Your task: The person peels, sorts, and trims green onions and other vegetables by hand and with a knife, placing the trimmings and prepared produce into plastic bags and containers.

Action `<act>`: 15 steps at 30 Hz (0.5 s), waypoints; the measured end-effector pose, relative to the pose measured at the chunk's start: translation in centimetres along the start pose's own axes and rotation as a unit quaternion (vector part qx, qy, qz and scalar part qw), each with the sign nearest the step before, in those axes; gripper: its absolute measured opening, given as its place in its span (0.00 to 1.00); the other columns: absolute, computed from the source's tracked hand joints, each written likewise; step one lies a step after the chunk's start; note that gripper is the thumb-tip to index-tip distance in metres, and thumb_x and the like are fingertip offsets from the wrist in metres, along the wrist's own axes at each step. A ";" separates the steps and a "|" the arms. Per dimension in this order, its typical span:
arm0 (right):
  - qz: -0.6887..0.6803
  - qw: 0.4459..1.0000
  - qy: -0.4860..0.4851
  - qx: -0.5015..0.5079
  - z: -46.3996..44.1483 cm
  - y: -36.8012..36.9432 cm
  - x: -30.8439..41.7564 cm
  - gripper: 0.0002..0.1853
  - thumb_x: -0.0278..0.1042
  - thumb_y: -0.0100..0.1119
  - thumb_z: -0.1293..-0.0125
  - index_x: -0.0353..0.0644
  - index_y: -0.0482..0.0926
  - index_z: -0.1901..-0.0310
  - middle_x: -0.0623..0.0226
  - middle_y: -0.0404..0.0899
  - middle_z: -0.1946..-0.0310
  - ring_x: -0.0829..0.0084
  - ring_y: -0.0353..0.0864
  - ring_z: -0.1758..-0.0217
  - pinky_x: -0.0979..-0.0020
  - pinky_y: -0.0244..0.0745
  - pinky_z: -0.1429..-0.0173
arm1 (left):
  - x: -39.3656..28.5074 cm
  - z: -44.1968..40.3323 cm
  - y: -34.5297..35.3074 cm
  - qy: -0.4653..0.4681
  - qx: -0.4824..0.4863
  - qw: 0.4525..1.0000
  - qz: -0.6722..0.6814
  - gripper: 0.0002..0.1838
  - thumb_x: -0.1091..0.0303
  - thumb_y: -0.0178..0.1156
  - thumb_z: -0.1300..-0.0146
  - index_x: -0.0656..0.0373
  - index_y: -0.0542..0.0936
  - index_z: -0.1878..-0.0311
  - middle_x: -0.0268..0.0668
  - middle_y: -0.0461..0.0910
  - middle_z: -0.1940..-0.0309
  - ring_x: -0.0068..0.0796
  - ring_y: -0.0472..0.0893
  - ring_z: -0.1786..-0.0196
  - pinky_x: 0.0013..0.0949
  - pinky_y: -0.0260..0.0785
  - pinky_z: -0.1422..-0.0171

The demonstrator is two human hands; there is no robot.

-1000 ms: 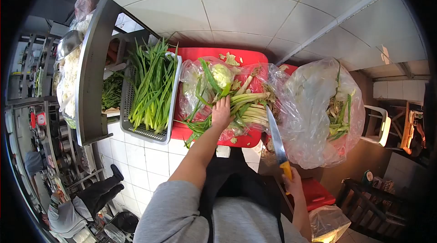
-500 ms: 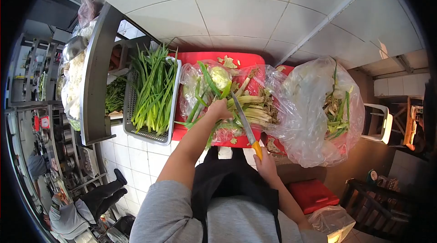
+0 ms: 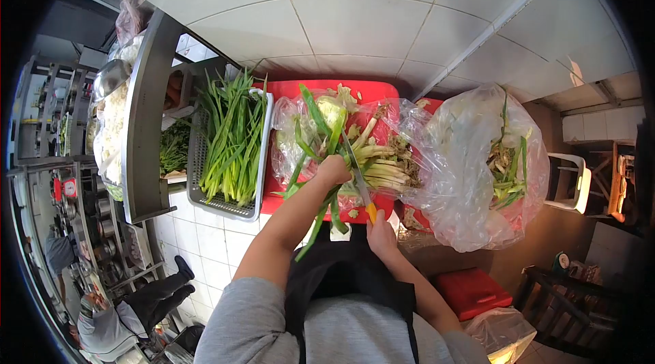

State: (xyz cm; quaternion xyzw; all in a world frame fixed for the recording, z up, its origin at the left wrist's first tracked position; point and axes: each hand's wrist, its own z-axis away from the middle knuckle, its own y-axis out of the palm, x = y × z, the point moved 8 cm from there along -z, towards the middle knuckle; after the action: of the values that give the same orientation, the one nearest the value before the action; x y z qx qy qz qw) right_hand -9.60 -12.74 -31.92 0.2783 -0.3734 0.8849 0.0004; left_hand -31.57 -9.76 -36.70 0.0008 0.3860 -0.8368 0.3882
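My left hand (image 3: 333, 170) is closed around a bunch of green onions (image 3: 387, 171), whose white stems and roots point right. Their green leaves fan out to the left and hang over the front edge of the red tabletop (image 3: 375, 88). In my right hand (image 3: 381, 233) is the yellow handle of a long knife (image 3: 359, 180). The blade lies slantwise across the stems, just right of my left hand; whether it has cut into them I cannot tell. Behind the bunch, a pale green round vegetable (image 3: 331, 111) sits among clear plastic.
To the left, a grey basket (image 3: 265, 152) holds long green onion leaves (image 3: 233, 139). A big clear plastic bag (image 3: 460, 159) with trimmings stands at the right. A metal shelf (image 3: 147, 118) rises at far left. Another person (image 3: 112, 326) is at the lower left.
My right hand and the knife have moved forward and slightly left. The leaves in my left hand have swung further over the front edge.
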 end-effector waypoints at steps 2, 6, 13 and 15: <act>-0.014 1.000 -0.008 -0.008 -1.0 0.3 0.5 0.16 0.39 0.50 0.37 0.37 0.59 0.56 0.43 0.75 0.77 0.43 0.77 0.72 0.48 0.70 0.70 | -0.6 0.9 -1.1 -0.012 0.000 1.000 0.010 0.18 0.62 0.60 0.57 0.68 0.80 0.66 0.53 0.79 0.62 0.47 0.80 0.57 0.41 0.73 0.52; -0.021 1.000 -0.017 -0.006 -2.3 1.5 1.0 0.17 0.38 0.50 0.37 0.36 0.59 0.56 0.42 0.75 0.76 0.43 0.76 0.71 0.47 0.70 0.69 | 1.1 0.4 -0.3 -0.012 -0.032 0.998 0.056 0.18 0.61 0.59 0.55 0.67 0.80 0.65 0.55 0.79 0.63 0.47 0.80 0.57 0.42 0.73 0.52; -0.007 1.000 0.005 0.023 -6.1 4.0 2.3 0.19 0.39 0.51 0.38 0.39 0.60 0.51 0.41 0.76 0.70 0.42 0.77 0.62 0.47 0.69 0.60 | -0.9 4.2 0.8 0.067 0.021 0.988 0.138 0.23 0.55 0.63 0.57 0.66 0.80 0.64 0.56 0.78 0.63 0.48 0.79 0.57 0.43 0.71 0.52; 0.012 0.999 0.043 0.032 -6.9 3.8 0.0 0.21 0.41 0.50 0.38 0.41 0.60 0.48 0.43 0.77 0.66 0.43 0.76 0.60 0.49 0.70 0.57 | -0.9 6.1 -2.1 0.063 0.020 0.981 0.181 0.25 0.55 0.65 0.57 0.65 0.78 0.60 0.51 0.79 0.63 0.44 0.79 0.58 0.39 0.71 0.52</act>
State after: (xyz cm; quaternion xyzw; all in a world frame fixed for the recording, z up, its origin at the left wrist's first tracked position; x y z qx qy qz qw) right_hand -13.82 -10.94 -38.31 0.2357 -0.3478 0.9075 -0.0029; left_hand -30.53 -12.24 -30.79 0.1315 0.3868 -0.7583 0.5081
